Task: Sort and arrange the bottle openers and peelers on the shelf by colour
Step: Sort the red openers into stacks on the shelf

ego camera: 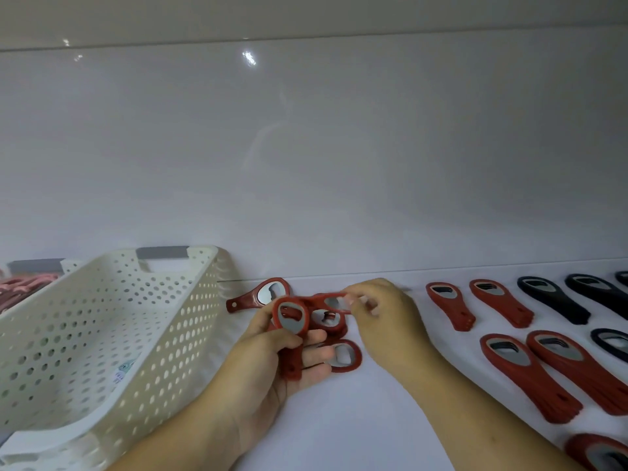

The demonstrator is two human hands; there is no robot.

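Observation:
My left hand [272,365] grips a bunch of red bottle openers [293,319] fanned out above the white shelf [356,419]. My right hand [384,314] pinches the head of one red opener [328,298] at the top of that bunch. One more red opener [261,294] lies loose on the shelf behind the bunch. To the right, red openers lie in stacked rows [530,372], and black openers [552,297] lie further right.
A cream perforated basket [102,334] stands tilted at the left, close to my left hand. Behind it, a second basket holds pink items [23,287]. The glossy white back wall [306,164] closes the shelf.

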